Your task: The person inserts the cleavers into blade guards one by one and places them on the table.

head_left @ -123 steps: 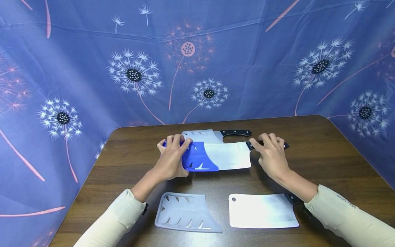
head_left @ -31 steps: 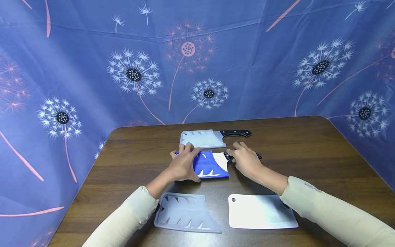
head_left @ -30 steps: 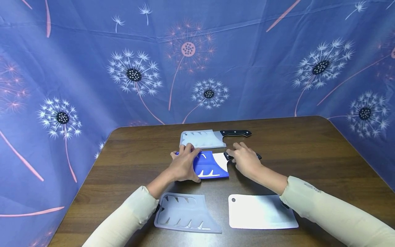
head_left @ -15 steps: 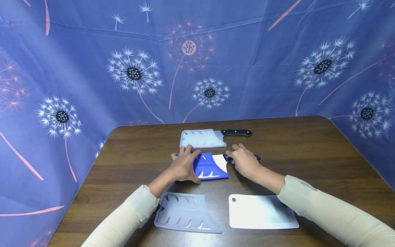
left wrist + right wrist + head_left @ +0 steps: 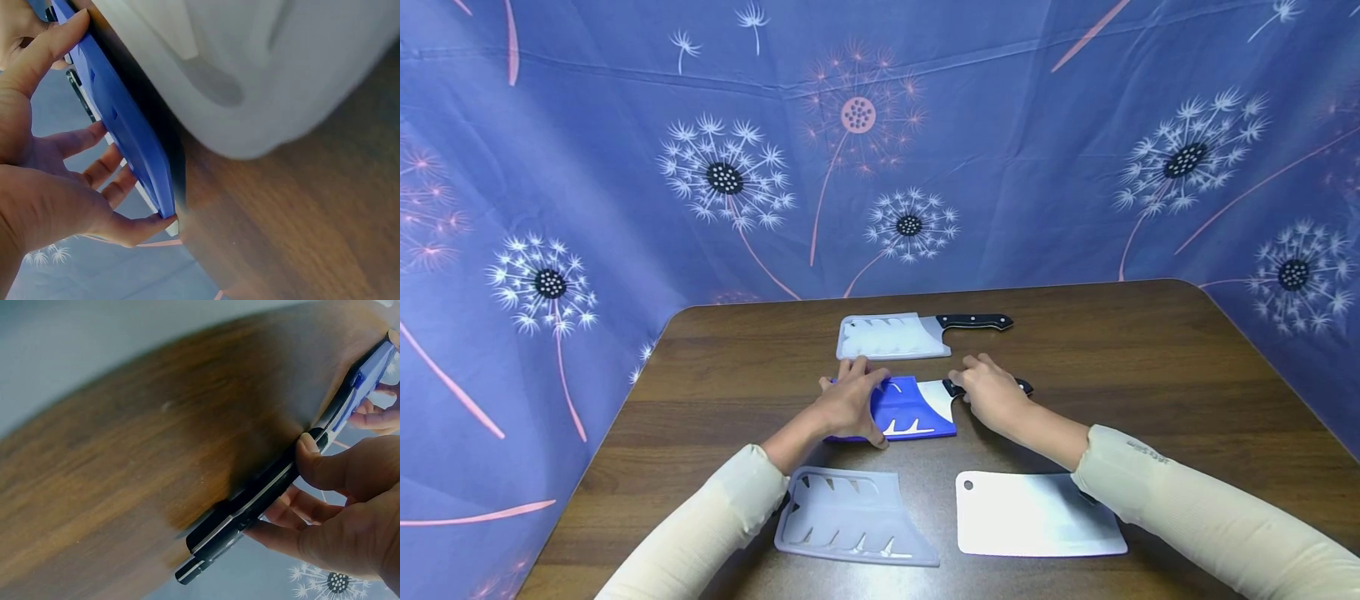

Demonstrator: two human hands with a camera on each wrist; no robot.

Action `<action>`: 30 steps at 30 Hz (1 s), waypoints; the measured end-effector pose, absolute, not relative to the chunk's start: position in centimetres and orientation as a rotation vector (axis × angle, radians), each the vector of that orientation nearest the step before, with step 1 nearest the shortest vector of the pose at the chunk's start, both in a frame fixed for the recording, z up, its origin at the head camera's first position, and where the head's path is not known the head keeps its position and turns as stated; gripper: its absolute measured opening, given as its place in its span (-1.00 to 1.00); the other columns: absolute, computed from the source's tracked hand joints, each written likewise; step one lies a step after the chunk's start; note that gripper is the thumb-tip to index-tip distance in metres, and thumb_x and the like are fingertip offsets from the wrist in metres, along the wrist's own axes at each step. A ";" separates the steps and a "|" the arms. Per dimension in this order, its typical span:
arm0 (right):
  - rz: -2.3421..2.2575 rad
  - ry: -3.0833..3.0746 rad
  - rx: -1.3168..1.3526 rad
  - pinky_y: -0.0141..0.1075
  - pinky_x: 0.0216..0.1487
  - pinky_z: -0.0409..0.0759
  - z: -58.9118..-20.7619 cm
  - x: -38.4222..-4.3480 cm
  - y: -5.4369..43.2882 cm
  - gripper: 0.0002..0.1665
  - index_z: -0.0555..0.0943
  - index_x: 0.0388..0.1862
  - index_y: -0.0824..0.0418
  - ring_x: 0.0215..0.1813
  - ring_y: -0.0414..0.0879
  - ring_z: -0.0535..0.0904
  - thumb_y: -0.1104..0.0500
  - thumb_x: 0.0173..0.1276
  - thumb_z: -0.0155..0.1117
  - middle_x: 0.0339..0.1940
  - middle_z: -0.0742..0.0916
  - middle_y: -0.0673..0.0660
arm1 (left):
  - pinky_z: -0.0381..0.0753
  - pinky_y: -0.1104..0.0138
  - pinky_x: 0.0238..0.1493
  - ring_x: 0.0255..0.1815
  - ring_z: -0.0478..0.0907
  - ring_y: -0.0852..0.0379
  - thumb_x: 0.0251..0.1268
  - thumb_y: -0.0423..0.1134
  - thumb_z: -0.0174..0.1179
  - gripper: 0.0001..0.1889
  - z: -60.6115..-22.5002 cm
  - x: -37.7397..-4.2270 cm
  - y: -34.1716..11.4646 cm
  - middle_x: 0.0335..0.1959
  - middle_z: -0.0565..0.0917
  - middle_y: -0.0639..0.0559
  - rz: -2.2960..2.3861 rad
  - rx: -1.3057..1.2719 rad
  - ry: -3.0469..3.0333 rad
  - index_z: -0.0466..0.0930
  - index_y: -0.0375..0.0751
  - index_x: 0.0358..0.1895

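Note:
In the head view my left hand spans a blue blade sheath from edge to edge, thumb on the near edge and fingers on the far one. Most of a cleaver's blade sits inside it; only a strip near the handle shows. My right hand grips the cleaver's black handle. In the right wrist view, thumb and fingers pinch that handle close over the table. The left wrist view shows the sheath nearly level, fingertips along its edges.
Behind lies a second cleaver in a whitish sheath, its black handle pointing right. In front are a translucent sheath without a blade and a bare cleaver, its handle hidden under the right sleeve. A patterned blue cloth hangs behind the wooden table.
Since the oldest frame the cleaver has slid left, deeper into the blue sheath, and my hands have come closer together. Over the last second both have shifted slightly toward me.

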State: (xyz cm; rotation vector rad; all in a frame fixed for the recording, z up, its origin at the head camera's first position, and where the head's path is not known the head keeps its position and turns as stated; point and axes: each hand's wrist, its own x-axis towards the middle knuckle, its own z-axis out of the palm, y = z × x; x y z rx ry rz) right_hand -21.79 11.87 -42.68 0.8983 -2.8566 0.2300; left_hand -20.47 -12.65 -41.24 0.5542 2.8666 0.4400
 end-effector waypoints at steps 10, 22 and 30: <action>0.213 -2.875 0.911 -0.10 -0.20 0.66 -42.4 -21.9 11.7 -0.58 0.69 -0.05 0.31 -0.07 0.19 0.58 0.46 0.04 0.42 -0.15 0.66 0.28 | 0.29 -0.18 -0.02 0.25 0.17 -0.12 -0.56 0.05 0.66 0.13 -41.5 -20.6 -13.1 0.23 0.32 -0.12 0.453 0.567 2.843 0.36 -0.03 0.36; 0.240 -2.885 0.889 0.17 -0.15 0.57 -42.2 -21.2 12.0 -0.43 0.59 0.13 0.29 0.02 0.20 0.50 0.42 0.07 0.41 -0.05 0.61 0.28 | 0.23 -0.22 0.04 0.32 0.12 -0.13 -0.59 0.14 0.65 0.23 -41.3 -20.3 -13.4 0.28 0.27 -0.11 0.500 0.544 2.846 0.25 0.01 0.43; 0.244 -2.837 0.879 0.08 -0.20 0.54 -41.6 -20.2 12.9 -0.45 0.60 0.10 0.31 -0.07 0.19 0.48 0.42 0.04 0.44 -0.07 0.60 0.28 | 0.14 -0.28 0.11 0.33 0.10 -0.12 -0.50 0.14 0.63 0.16 -41.1 -20.1 -14.2 0.35 0.22 -0.11 0.557 0.559 2.828 0.29 0.03 0.41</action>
